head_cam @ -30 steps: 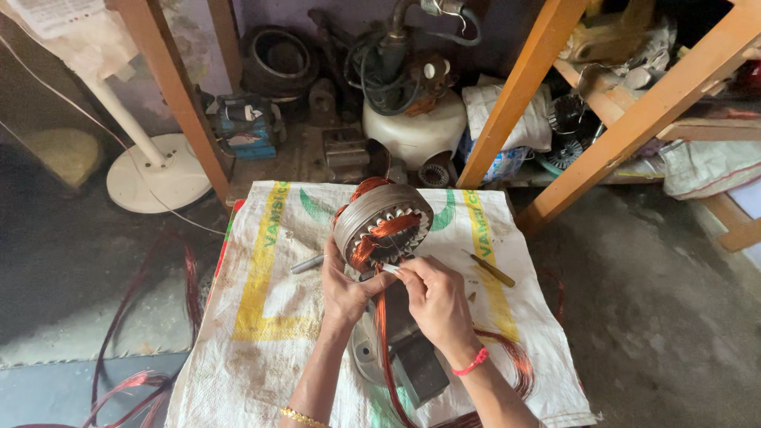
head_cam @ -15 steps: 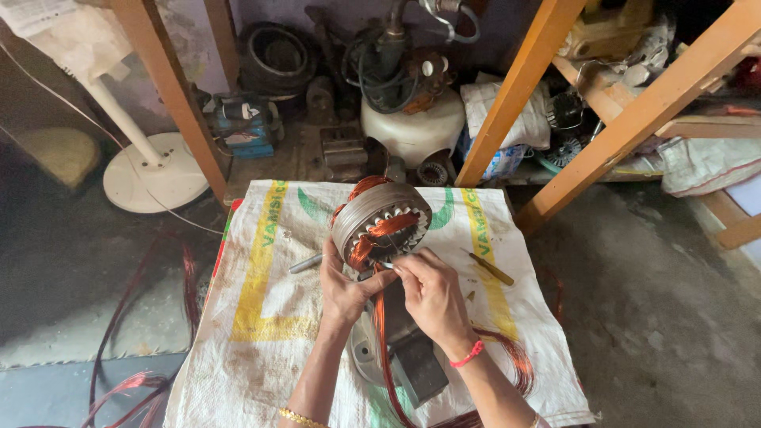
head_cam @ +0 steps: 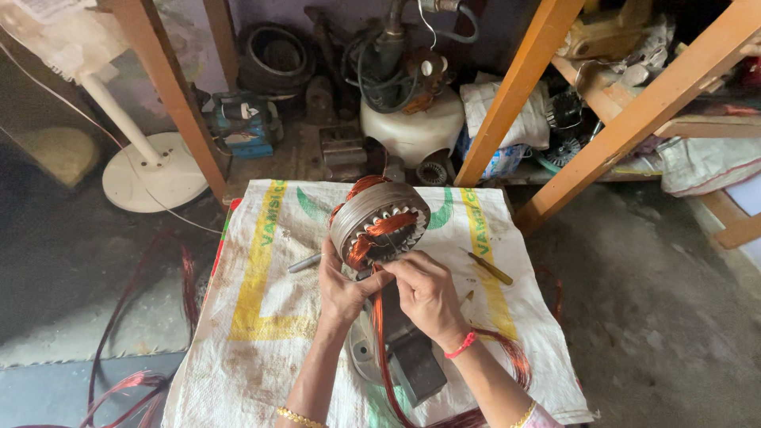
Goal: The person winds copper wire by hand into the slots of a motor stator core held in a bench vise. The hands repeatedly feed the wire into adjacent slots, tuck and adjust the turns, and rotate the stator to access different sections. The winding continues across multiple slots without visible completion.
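On the white sack (head_cam: 261, 317), left hand (head_cam: 342, 287) grips the motor stator (head_cam: 379, 223); right hand (head_cam: 426, 292) pinches copper wire (head_cam: 380, 333).

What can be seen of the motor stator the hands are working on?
The motor stator is a grey laminated metal ring, its inner slots partly filled with copper winding. It is tipped on edge, its open face toward the camera, above a white woven sack. The left hand steadies its lower rim; the right hand pinches a copper wire bundle trailing down from it.

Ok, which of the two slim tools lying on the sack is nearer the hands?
The grey metal one, just left of the left hand beside the stator. The yellow-handled tool lies farther off, right of the right hand.
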